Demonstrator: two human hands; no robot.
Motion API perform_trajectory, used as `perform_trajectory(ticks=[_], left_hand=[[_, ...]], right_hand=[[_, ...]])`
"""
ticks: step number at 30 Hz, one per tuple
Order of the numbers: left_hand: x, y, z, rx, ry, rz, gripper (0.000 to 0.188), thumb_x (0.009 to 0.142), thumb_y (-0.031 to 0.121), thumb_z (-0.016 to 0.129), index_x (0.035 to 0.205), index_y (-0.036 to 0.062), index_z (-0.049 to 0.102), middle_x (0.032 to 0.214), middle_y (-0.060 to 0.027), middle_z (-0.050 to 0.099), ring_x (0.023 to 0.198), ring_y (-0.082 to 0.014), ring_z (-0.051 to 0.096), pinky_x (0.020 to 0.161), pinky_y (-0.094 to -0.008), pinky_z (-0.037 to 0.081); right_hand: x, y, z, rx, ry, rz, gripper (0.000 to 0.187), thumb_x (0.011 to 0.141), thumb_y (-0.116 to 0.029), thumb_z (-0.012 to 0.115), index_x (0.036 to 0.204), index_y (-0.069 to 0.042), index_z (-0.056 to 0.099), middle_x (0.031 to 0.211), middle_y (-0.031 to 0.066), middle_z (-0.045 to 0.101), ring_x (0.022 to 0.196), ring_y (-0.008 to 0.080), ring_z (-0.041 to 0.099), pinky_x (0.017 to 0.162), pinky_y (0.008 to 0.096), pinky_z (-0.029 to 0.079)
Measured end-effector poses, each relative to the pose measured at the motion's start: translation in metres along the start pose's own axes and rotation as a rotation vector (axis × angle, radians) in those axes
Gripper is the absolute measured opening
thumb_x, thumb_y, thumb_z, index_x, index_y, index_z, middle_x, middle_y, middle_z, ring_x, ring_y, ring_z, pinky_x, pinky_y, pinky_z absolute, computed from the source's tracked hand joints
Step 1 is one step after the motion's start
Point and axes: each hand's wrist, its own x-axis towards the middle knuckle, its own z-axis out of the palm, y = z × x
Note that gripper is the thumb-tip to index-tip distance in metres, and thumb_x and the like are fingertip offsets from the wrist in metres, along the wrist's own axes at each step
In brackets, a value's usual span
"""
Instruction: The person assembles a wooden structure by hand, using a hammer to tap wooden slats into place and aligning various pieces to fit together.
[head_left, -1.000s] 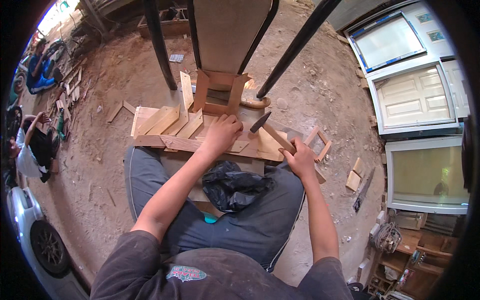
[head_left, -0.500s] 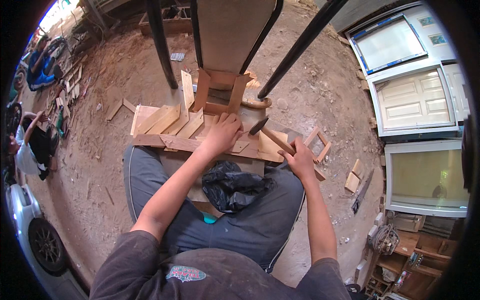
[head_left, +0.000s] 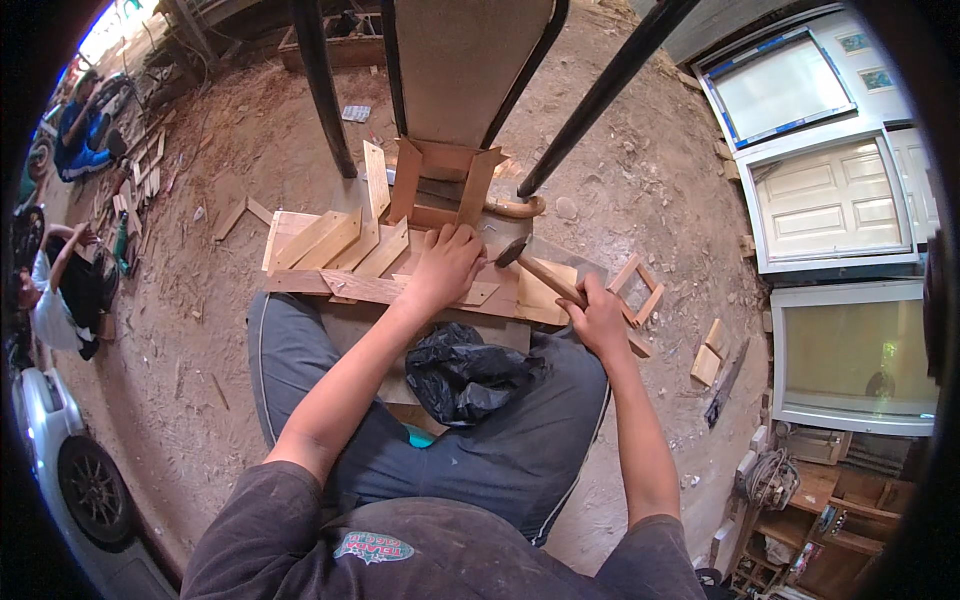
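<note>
My right hand (head_left: 598,318) is wrapped round the wooden handle of a hammer (head_left: 552,279). Its dark head is level with my left fingertips, a short gap to their right. My left hand (head_left: 446,264) rests on the wooden pieces across my lap, fingers bent and pressed together; what they pinch is too small to make out. Under both hands lies a wooden board (head_left: 290,228). Several slant-cut wood strips (head_left: 335,243) sit on its left part, and a long strip (head_left: 350,287) runs along its near edge.
Beyond the board stands a chair (head_left: 470,70) with dark legs, a small wooden frame (head_left: 407,180) before it. A black plastic bag (head_left: 465,375) lies in my lap. Another wooden frame (head_left: 640,290) and a saw (head_left: 728,385) are on the dirt at right. Two people sit far left.
The hammer head has dropped slightly and come a little closer to my left hand. My left hand stays in nearly the same place.
</note>
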Motion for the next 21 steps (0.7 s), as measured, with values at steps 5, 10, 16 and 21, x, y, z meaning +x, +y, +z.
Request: perform_trajectory(ticks=[5, 10, 16, 21], left_hand=[[0.0015, 0.001, -0.0011, -0.004, 0.008, 0.005, 0.014, 0.091, 0.02, 0.068, 0.1, 0.0106, 0.063, 0.107, -0.0082, 0.056, 0.106, -0.031, 0.053, 0.092, -0.0472, 0.04], [0.0007, 0.0029, -0.0013, -0.007, 0.031, 0.001, 0.013, 0.091, 0.018, 0.068, 0.1, 0.0107, 0.063, 0.106, -0.0082, 0.057, 0.106, -0.0307, 0.054, 0.092, -0.0473, 0.04], [0.0019, 0.0026, -0.007, -0.013, -0.012, -0.019, 0.013, 0.089, 0.019, 0.069, 0.099, 0.0126, 0.064, 0.105, -0.006, 0.059, 0.106, -0.0298, 0.055, 0.091, -0.0471, 0.039], [0.004, 0.0004, -0.008, 0.001, -0.012, -0.004, 0.014, 0.088, 0.021, 0.07, 0.098, 0.0123, 0.065, 0.103, -0.0055, 0.06, 0.105, -0.0288, 0.056, 0.089, -0.0464, 0.041]], right_hand=[[0.0026, -0.0006, 0.0006, -0.021, 0.0, -0.012, 0.036, 0.087, -0.023, 0.079, 0.101, -0.004, 0.051, 0.082, 0.0243, 0.066, 0.084, 0.0483, 0.065, 0.069, 0.0539, 0.049], [0.0031, 0.0006, 0.0019, -0.038, -0.004, -0.021, 0.036, 0.087, -0.023, 0.078, 0.099, -0.005, 0.05, 0.081, 0.0243, 0.066, 0.083, 0.0489, 0.065, 0.068, 0.0547, 0.048], [0.0041, -0.0047, -0.0002, -0.027, -0.027, 0.009, 0.035, 0.086, -0.021, 0.078, 0.098, -0.004, 0.049, 0.081, 0.0243, 0.066, 0.084, 0.0483, 0.065, 0.068, 0.0549, 0.049], [0.0052, -0.0036, 0.0004, -0.029, -0.005, -0.01, 0.037, 0.086, -0.022, 0.08, 0.098, -0.004, 0.05, 0.08, 0.0225, 0.064, 0.08, 0.0466, 0.065, 0.067, 0.0514, 0.048]])
